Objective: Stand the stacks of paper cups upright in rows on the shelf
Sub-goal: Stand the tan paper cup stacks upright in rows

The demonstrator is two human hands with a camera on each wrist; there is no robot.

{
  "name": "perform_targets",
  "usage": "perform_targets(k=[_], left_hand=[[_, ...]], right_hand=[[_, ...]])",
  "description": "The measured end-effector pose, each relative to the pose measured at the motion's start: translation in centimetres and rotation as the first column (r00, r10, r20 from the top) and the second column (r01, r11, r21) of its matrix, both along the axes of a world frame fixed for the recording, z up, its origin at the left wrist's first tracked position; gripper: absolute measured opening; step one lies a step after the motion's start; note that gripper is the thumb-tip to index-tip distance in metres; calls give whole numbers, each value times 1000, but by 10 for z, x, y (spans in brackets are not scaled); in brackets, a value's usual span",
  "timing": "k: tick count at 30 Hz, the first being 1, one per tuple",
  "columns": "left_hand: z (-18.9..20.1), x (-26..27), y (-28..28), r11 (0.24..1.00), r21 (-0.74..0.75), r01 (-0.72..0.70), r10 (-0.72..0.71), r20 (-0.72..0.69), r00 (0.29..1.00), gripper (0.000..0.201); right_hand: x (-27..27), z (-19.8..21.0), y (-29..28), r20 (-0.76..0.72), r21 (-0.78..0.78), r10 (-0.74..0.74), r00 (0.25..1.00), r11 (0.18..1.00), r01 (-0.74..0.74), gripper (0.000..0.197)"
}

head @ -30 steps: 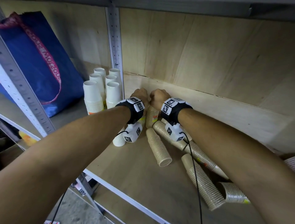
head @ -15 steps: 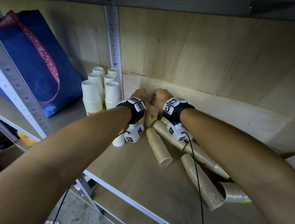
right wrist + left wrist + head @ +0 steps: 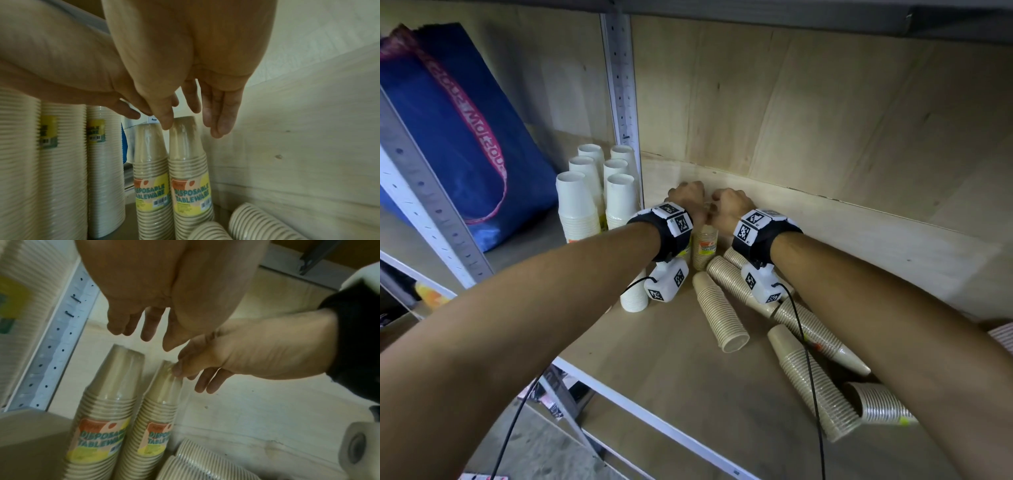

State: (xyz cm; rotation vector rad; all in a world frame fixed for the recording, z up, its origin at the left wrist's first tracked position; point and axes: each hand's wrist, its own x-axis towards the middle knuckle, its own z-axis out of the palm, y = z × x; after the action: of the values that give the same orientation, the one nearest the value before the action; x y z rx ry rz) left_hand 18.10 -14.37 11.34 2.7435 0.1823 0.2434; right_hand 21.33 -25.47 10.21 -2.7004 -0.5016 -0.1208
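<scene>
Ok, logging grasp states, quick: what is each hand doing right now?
Left hand: open, relaxed, holding nothing.
Right hand: open, thumb tip touching the top of an upright brown cup stack, not gripping it.

- Upright tan stacks (image 3: 705,248): mostly hidden behind wrists, head view.
- White stacks (image 3: 30,162): blurred, cut by left edge.
- Lying stack (image 3: 1000,337): cut off at right edge.
- Label small print (image 3: 191,209): unreadable.

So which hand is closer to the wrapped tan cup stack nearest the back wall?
Right. The right hand hangs over that wrapped tan stack, with fingers at its top. The left hand is above the neighbouring stack, one place further from the wall.
</scene>
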Motion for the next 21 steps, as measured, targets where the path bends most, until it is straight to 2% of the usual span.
perform_targets(k=[3, 7, 9, 12, 14, 16, 20, 21], left_hand=[[9, -9, -5, 995, -48, 85, -82, 59, 995, 33], [4, -27, -9, 965, 7, 264, -264, 47, 963, 33], [-9, -38, -6, 943, 80, 324, -325, -1, 946, 31], [-30, -48, 1, 900, 11, 436, -428, -173, 887, 29], [-41, -59, 4, 852, 54, 521, -493, -250, 833, 32], [-55, -66, 5, 822, 115, 558, -511, -285, 811, 41], [-86, -66, -1, 794, 163, 586, -523, -310, 794, 30], [-92, -64, -1, 794, 171, 584, -517, -316, 796, 36]], right_hand=[[-5, 4, -14, 5, -7, -8, 1000, 1000, 8, 40], [-18, 2, -39, -28, -34, -48, 998, 998, 47, 44], [-26, -4, -51, -58, -58, -77, 995, 996, 73, 42], [-39, -17, -65, -97, -80, -112, 989, 991, 104, 43], [-48, -25, -72, -131, -99, -115, 985, 990, 103, 45], [-57, -33, -76, -161, -123, -120, 980, 987, 101, 45], [-68, -48, -79, -191, -159, -126, 973, 983, 96, 47], [-71, -50, -79, -195, -168, -130, 972, 981, 97, 49]])
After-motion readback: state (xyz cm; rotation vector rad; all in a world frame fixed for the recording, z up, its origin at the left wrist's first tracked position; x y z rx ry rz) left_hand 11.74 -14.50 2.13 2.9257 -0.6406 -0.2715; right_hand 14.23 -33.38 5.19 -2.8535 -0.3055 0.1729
